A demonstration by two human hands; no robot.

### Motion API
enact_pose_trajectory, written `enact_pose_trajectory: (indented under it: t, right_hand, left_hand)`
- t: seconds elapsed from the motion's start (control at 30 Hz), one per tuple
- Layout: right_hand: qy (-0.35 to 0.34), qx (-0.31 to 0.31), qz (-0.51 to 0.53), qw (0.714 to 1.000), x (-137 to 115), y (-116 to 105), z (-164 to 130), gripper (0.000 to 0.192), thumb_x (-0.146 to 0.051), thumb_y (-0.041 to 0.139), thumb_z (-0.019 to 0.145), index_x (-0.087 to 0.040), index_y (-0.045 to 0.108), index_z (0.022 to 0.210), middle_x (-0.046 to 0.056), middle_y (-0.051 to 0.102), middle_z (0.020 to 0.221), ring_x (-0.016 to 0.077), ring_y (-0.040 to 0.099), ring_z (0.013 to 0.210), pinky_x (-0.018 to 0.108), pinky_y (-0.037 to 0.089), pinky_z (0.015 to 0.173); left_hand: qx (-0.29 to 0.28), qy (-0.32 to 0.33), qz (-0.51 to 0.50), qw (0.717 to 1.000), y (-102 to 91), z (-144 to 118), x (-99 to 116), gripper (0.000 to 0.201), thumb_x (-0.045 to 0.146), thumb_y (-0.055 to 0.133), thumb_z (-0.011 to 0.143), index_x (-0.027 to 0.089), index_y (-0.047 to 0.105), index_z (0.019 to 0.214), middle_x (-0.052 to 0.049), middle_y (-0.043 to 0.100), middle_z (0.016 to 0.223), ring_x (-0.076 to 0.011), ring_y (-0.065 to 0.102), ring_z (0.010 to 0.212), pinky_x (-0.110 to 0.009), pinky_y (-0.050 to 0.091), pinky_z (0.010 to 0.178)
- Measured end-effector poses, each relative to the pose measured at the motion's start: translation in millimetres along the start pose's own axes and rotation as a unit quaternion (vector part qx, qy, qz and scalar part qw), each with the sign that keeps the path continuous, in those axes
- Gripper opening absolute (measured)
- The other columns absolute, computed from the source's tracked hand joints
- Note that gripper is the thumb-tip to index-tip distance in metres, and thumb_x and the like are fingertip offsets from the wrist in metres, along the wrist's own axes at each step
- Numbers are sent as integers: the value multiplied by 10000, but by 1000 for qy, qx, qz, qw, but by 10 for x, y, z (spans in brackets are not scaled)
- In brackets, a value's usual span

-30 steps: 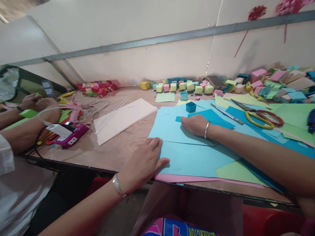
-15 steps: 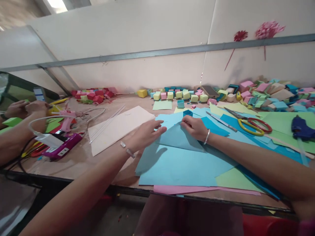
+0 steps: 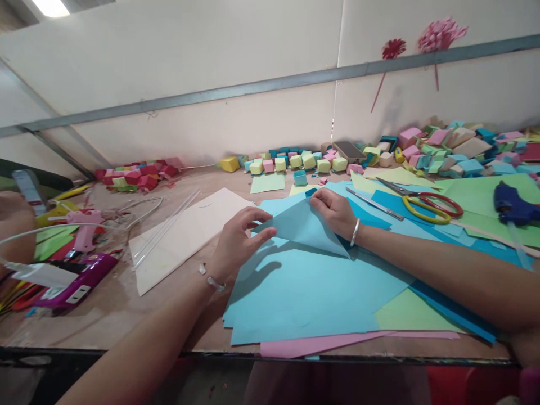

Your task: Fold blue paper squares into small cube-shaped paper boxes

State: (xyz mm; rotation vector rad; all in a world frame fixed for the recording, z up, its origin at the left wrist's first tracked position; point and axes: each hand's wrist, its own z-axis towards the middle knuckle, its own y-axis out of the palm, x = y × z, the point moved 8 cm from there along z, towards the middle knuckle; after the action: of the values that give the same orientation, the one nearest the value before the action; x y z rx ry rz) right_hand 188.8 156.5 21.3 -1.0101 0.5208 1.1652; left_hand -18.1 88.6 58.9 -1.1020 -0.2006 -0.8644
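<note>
My left hand (image 3: 238,239) pinches the left edge of a light blue paper sheet (image 3: 301,228) and lifts it off the stack. My right hand (image 3: 333,209) grips the same sheet at its far top corner, so the sheet tents up between both hands. Beneath it lie more light blue sheets (image 3: 304,298), with a pink sheet (image 3: 320,343) and a green sheet (image 3: 405,315) sticking out at the table's front edge. Each wrist wears a silver bangle.
Yellow-and-red scissors (image 3: 430,205), a metal ruler (image 3: 373,203) and a blue glue gun (image 3: 512,205) lie to the right. Several small paper boxes (image 3: 295,162) line the back wall. A white board (image 3: 185,233) lies left of centre. Another person's hand (image 3: 12,225), a pink glue gun (image 3: 84,236) and a magenta power strip (image 3: 70,287) are at far left.
My left hand left the front edge of the stack, reached forward and took the sheet's left edge. Both hands now lift the sheet higher. The view has shifted right.
</note>
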Motion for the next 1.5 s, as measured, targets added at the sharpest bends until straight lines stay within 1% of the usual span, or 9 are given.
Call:
enact_pose_trajectory:
  t: [0.23,0.43,0.67,0.83,0.93,1.07,1.23,1.4,1.5]
  right_hand:
    - [-20,-10,-17,1000,-20,24,-38,258,-406,541,855,-171,582,956,-50,501,599,120,450,566,254,360,602]
    - [-55,-24,7,998,-137,37,-87,275,-397,603,833,-170,579,986,-23,554,710,118,479,619,251,409,626]
    - [-137,-38,-94,985,-281,82,-110,136,-292,593,840,-179,599,917,44,580,866,146,515,737,268,424,698]
    - [-84,-48,-97,991,-209,92,-87,100,-253,595,816,-183,584,887,6,572,769,137,505,681,257,410,678]
    - [-99,-20,-100,990,-244,39,-83,77,-254,594,803,-185,572,777,26,549,791,157,513,753,270,411,715]
    - [-147,22,-62,987,-371,-49,-130,100,-268,517,856,-197,542,790,37,535,841,163,506,811,278,413,762]
    - [-82,25,8,996,-317,-75,-140,151,-351,438,909,-220,470,841,-5,495,747,136,427,654,268,396,657]
    - [-113,-24,81,990,-389,-48,-107,231,-353,471,880,-209,422,705,83,549,1097,188,512,982,325,423,831]
    - [-101,-35,100,989,-392,-63,-86,253,-322,481,870,-208,386,665,80,543,1172,198,496,1088,362,378,958]
  left_hand:
    - [-6,-13,40,999,24,-44,-22,264,312,680,775,224,669,1024,-35,700,945,-196,657,839,-348,563,770]
    - [47,-68,33,996,-10,-55,-124,229,261,649,771,202,687,989,-42,710,972,-197,661,862,-322,562,758]
    - [72,-113,-11,991,-8,-73,-230,269,299,647,780,199,686,1026,-55,713,1008,-201,687,802,-327,590,686]
    - [76,-110,-33,991,7,-85,-227,267,293,654,781,190,687,1025,-50,704,998,-167,679,719,-304,603,641]
    - [82,-105,-39,990,0,-85,-214,249,307,660,789,189,690,1006,-43,695,977,-156,674,707,-304,605,660]
    - [101,-50,-57,992,-66,-63,-145,465,387,733,749,212,622,1165,-80,621,1190,-221,656,999,-349,581,839]
    - [111,21,-114,987,-201,-15,-64,805,460,776,716,252,401,1397,-132,480,1428,-277,411,1362,-436,390,1099]
    - [22,27,-158,987,-205,40,17,840,561,784,656,242,468,1366,-134,479,1447,-304,406,1368,-449,375,1112]
    - [-39,22,-137,990,-134,33,57,662,516,806,646,215,625,1208,-127,590,1337,-316,507,1281,-454,393,1098]
